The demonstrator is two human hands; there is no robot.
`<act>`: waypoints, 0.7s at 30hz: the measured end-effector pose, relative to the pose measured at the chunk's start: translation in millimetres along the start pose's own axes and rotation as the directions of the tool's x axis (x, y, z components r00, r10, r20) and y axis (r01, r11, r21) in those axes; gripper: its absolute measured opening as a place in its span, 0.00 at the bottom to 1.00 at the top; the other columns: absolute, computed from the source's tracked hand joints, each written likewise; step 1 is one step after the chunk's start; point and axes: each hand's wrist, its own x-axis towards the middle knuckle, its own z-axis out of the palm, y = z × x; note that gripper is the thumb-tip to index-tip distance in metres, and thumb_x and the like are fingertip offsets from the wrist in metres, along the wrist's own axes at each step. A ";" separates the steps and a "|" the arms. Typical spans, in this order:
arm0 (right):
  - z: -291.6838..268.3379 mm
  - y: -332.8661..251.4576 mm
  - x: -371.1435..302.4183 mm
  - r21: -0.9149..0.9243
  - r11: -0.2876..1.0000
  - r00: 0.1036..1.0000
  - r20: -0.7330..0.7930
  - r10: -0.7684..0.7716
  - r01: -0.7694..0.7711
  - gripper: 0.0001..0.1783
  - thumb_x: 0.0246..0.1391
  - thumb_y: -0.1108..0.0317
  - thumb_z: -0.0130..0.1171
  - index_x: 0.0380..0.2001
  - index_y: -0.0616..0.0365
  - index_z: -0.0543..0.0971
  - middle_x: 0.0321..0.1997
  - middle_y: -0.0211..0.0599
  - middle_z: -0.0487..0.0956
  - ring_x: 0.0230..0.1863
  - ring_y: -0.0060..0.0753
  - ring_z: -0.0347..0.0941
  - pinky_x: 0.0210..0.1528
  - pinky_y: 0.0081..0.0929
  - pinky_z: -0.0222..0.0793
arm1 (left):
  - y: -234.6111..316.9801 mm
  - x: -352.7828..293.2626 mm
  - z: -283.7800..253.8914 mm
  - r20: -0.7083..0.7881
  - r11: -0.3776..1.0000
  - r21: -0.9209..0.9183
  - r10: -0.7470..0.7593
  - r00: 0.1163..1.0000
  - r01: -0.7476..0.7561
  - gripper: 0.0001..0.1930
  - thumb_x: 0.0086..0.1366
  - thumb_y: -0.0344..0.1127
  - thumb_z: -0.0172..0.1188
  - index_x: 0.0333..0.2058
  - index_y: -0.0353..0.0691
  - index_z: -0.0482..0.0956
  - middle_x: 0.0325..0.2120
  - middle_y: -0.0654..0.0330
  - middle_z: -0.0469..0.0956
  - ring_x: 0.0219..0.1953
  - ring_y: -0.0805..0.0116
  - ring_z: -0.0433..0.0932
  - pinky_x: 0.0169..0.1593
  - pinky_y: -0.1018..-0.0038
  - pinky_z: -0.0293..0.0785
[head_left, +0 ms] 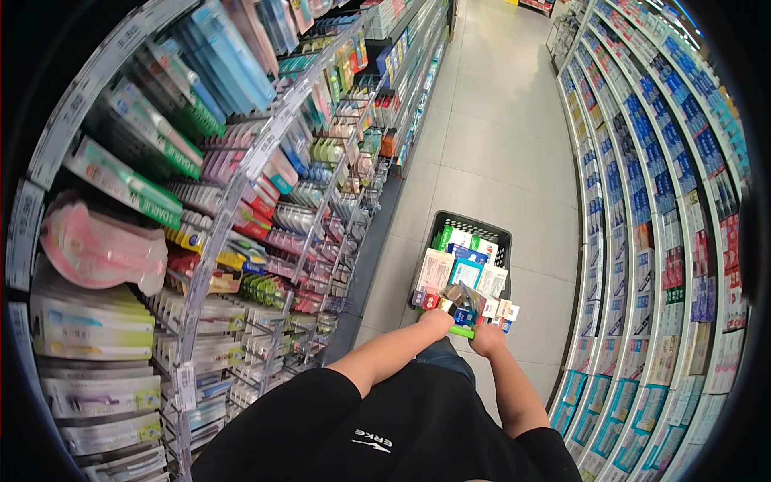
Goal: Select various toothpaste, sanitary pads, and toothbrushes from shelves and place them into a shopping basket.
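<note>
In front of my body is a black shopping basket (504,241) with perforated sides, filled with several small cartons. Among them are white-and-pink boxes (434,270), a light blue box (467,274) and green-and-white ones. A bright green handle bar (461,331) crosses its near end. My left hand (438,322) is closed round the left part of that bar, and my right hand (487,340) is closed at its right end. Near my right hand, small white cartons (504,311) sit at the basket's near right corner. Something clear and shiny lies just beyond my hands, its kind unclear.
Along the left stands a rack (241,181) of hanging toothbrush packs, with a pink moulded pack (100,245) close by. Curved by the lens, long shelves (634,233) of toothpaste-like boxes line the right. A grey tiled aisle (498,120) runs ahead between them.
</note>
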 end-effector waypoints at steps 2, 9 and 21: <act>-13.2 3.9 12.9 -0.002 1.000 1.000 0.004 -0.020 0.020 0.15 0.53 0.59 0.55 0.36 0.52 0.86 0.40 0.48 0.86 0.45 0.52 0.83 0.49 0.48 0.79 | -4.9 9.8 -15.2 0.026 1.000 0.002 0.023 0.999 -0.023 0.11 0.63 0.30 0.58 0.41 0.41 0.86 0.41 0.49 0.85 0.45 0.51 0.86 0.48 0.58 0.83; -44.5 32.2 64.9 0.016 0.993 0.993 -0.032 -0.117 0.118 0.16 0.54 0.53 0.56 0.34 0.50 0.85 0.36 0.49 0.85 0.42 0.54 0.83 0.46 0.50 0.79 | -22.8 55.0 -79.6 0.225 0.995 0.054 0.072 0.972 -0.086 0.14 0.61 0.27 0.61 0.45 0.39 0.85 0.47 0.48 0.83 0.51 0.49 0.83 0.52 0.58 0.81; -129.6 69.2 166.6 0.024 0.984 0.980 -0.095 -0.173 0.176 0.15 0.52 0.55 0.57 0.33 0.52 0.85 0.36 0.47 0.86 0.41 0.51 0.84 0.46 0.49 0.79 | -61.0 151.9 -160.4 0.192 0.997 0.057 0.045 0.980 -0.057 0.12 0.64 0.31 0.57 0.46 0.44 0.82 0.46 0.50 0.83 0.50 0.51 0.83 0.51 0.56 0.80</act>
